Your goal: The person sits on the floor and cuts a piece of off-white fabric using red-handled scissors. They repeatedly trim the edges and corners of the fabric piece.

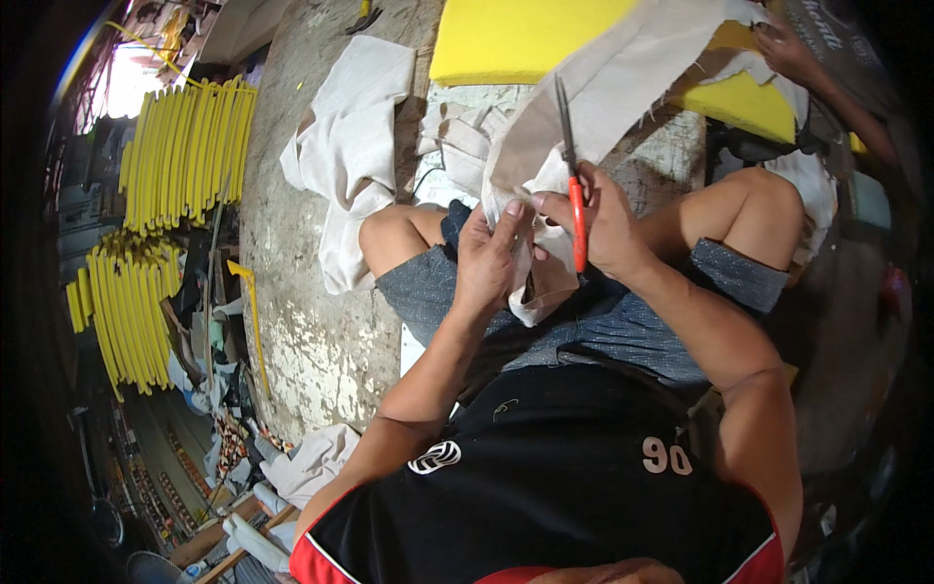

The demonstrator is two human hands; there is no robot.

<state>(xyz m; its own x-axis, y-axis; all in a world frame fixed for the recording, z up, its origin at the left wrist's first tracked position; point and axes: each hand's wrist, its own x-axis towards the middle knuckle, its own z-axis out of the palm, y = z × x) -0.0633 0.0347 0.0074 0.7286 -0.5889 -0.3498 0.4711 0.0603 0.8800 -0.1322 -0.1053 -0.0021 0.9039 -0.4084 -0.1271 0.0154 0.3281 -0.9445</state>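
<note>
My left hand (pixel 489 255) is closed on a long beige fabric strip (pixel 603 83), thumb on top, above my lap. The strip runs up and away to the far right, and its near end hangs folded below my fingers. My right hand (pixel 605 222) is closed round scissors (pixel 578 219) with orange-red handles. The dark blades point away from me, beside the strip. The thumb and fingertips of this hand also touch the fabric next to my left hand. Whether the blades are fully together is hard to make out.
Yellow foam pads (pixel 525 39) lie at the far side. Another person's hand (pixel 778 49) touches the cloth at far right. More beige cloth (pixel 355 127) lies on the worn table (pixel 292 331), left of my knee. Yellow frames (pixel 185 156) are stacked at left.
</note>
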